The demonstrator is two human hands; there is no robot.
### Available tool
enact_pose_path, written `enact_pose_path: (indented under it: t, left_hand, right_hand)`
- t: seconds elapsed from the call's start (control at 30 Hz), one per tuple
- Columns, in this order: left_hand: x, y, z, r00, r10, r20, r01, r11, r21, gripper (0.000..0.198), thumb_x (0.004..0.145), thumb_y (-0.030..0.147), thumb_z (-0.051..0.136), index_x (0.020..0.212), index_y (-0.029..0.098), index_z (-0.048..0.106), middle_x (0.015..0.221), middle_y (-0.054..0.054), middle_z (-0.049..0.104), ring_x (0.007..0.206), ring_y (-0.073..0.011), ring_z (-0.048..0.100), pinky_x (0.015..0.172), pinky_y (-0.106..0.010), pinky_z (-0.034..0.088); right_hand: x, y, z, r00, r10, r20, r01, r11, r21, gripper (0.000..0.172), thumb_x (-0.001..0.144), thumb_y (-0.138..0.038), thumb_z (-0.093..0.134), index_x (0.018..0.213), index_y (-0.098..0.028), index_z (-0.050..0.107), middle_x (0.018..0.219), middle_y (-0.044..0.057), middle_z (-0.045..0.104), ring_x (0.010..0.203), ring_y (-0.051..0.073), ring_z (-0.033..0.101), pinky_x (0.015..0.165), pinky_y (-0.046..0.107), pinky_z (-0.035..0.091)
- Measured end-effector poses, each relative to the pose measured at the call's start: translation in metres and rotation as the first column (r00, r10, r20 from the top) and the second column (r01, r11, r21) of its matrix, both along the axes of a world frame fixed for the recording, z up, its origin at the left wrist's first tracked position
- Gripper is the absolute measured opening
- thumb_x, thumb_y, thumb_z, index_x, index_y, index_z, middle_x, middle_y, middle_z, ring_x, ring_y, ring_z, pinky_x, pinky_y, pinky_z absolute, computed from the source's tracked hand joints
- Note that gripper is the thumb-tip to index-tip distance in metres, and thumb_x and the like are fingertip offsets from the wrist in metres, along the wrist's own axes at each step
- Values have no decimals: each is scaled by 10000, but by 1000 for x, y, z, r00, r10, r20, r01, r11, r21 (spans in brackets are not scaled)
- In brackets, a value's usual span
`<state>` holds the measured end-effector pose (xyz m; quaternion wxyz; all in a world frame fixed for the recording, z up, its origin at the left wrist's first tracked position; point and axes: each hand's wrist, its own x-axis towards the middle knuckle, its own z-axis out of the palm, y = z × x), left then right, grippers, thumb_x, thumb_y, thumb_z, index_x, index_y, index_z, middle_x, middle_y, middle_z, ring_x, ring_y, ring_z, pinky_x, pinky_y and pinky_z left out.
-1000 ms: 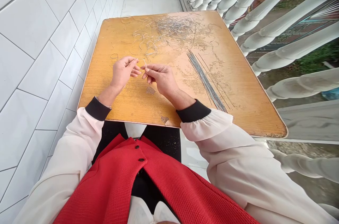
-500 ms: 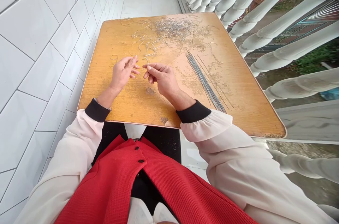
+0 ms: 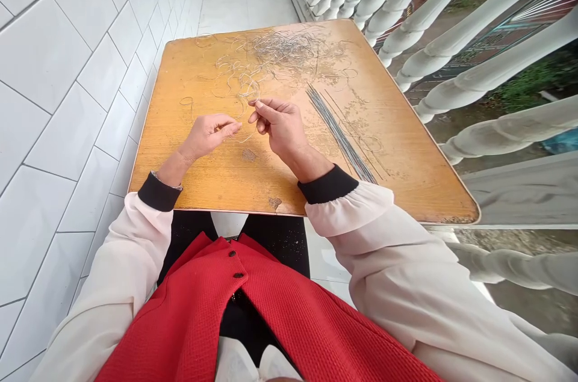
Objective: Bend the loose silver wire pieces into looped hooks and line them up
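My left hand (image 3: 208, 135) lies low over the orange wooden tabletop (image 3: 180, 81), its fingertips pinched on a thin silver wire (image 3: 244, 138). My right hand (image 3: 277, 129) is raised a little farther back, its thumb and forefinger closed on a wire strand near the loose loops. Behind both hands sits a tangled pile of fine wire (image 3: 284, 48), with curls spreading left from it. To the right of my right hand lies a fan of straight grey metal rods (image 3: 336, 129).
A white tiled wall (image 3: 67, 69) runs along the table's left side. White turned balusters (image 3: 451, 51) stand beyond the right edge. Small worn patches mark the tabletop near its front edge. My red vest and pale sleeves fill the bottom of the view.
My left hand has turned, its fingers now pointing right and closed together. My right hand has lifted slightly toward the wire tangle. The whole view has shifted slightly.
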<state>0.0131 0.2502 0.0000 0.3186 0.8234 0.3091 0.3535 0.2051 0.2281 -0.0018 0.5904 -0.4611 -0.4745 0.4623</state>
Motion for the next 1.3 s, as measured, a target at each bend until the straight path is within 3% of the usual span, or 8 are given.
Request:
enact_pose_path:
  t: [0.17,0.43,0.63,0.9,1.13,1.3]
  left_hand:
    - [0,-3,4,998,-47,-40,50,997,66,286,920,443,659,830,197,775,785,-30,751,691,-112,628,657,-235,480]
    - [0,-3,-1,963,-148,-225,202,949,240,215,961,321,634,859,198,778,837,-43,779,779,-148,691,750,-275,499]
    - [6,-2,-14,923,-77,-376,236,886,399,234,996,283,551,959,209,770,878,-58,767,793,-169,701,715,-284,483]
    - [10,-2,-21,889,-66,-453,288,849,442,288,975,197,479,1022,227,762,835,-43,759,743,-177,695,648,-288,445]
    - [13,-7,-22,907,-54,-418,262,850,458,285,948,161,504,1044,211,768,887,-59,791,765,-190,729,668,-292,473]
    - [10,-4,-21,934,21,-357,145,891,430,279,977,217,507,1052,205,775,943,-84,807,837,-209,750,716,-306,502]
  right_hand:
    - [0,3,0,999,-21,29,21,1000,-15,173,919,-329,748,835,-189,694,610,-27,628,430,52,460,425,203,356]
    - [-1,1,5,996,-72,49,75,996,-47,160,920,-246,724,787,-171,675,583,-32,609,410,45,441,411,189,354]
    - [1,3,1,997,-70,26,71,996,-50,171,924,-289,731,798,-191,667,624,-21,624,444,60,467,428,206,368]
    - [-2,3,-5,998,-61,4,61,997,-41,199,939,-349,728,829,-200,654,657,-24,637,474,47,486,475,205,373]
    - [-6,1,-8,994,-110,-25,110,994,-13,210,941,-415,716,872,-219,683,697,-13,644,512,71,474,473,211,383]
    - [0,3,-8,998,-12,-56,10,999,-36,196,874,-381,783,855,-205,700,690,-18,651,468,49,401,442,207,342]
